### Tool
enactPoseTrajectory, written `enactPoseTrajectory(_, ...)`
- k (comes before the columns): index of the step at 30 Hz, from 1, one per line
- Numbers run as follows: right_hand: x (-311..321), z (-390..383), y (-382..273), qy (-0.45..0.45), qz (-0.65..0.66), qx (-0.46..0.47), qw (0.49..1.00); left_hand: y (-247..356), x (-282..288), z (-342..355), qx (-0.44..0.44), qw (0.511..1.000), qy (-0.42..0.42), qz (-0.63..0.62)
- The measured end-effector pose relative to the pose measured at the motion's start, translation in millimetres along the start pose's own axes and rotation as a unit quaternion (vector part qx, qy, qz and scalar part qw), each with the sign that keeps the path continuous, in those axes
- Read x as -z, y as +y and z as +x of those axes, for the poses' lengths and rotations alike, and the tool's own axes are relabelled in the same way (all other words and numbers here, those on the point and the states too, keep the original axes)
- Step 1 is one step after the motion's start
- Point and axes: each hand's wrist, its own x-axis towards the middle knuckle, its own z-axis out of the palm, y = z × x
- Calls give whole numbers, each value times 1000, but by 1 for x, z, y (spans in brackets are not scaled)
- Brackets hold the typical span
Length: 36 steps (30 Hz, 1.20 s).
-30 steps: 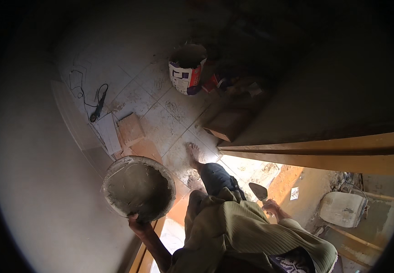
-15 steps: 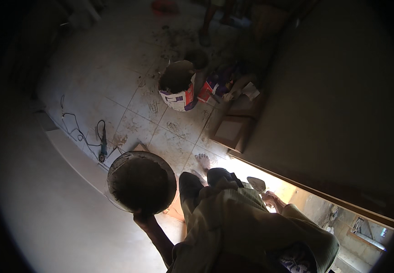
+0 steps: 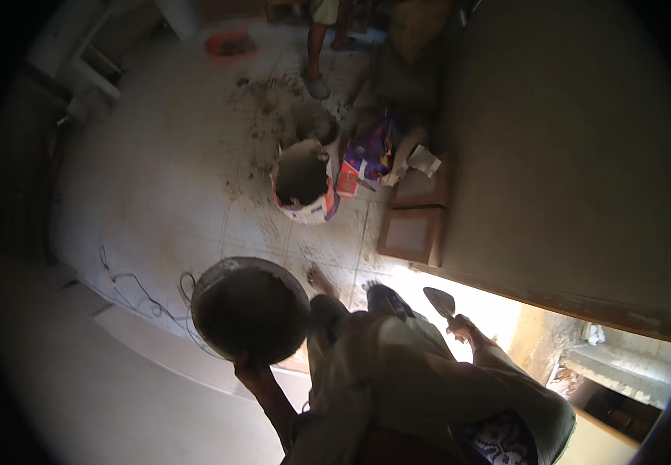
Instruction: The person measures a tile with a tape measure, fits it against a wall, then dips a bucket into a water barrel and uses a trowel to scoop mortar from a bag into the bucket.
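Observation:
My left hand [image 3: 251, 373] grips the near rim of a round, dark pan [image 3: 293, 310], holding it out over the floor to my left. The inside of the pan is too dark to make out what lies in it. In my right hand [image 3: 462, 328], beside my hip, is a pointing trowel [image 3: 439, 299]. Its leaf-shaped blade points up and away from me, and my fingers are wrapped round the handle. My bare feet show on the tiles between the two hands.
An open sack [image 3: 301, 211] of dark material stands ahead, with a dark bucket [image 3: 316, 122] behind it and a crumpled purple bag [image 3: 370, 147] beside it. Wooden frames [image 3: 411, 232] lie right, against a large brown panel [image 3: 560, 170]. A cable [image 3: 145, 293] trails left. Another person's leg [image 3: 316, 58] shows far ahead.
The view has shifted, bringing the sack and frames lower in it. My feet have moved. The power tool on the cable no longer shows. Both hands keep hold of the pan and trowel.

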Motion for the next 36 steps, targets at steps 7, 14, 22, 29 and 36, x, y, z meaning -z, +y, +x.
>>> enactPoseTrajectory(7, -40, -45, -25, 2, 8, 15, 1000, 35, -5, 66, -21, 990, -95, 99)
enactPoseTrajectory(14, -83, -53, 2, 14, 166, -3, 986, 55, -51, 83, 149, 949, -115, -254)
enactPoseTrajectory(22, -116, -51, 59, -2, 290, -17, 957, 65, -85, 46, -111, 939, -251, 208)
enactPoseTrajectory(29, -156, -35, 113, 16, 303, 11, 953, 12, -65, 47, -148, 939, -264, 161)
enactPoseTrajectory(36, -161, -40, 110, 15, 321, -11, 947, 75, -114, -1, -254, 906, -295, 167)
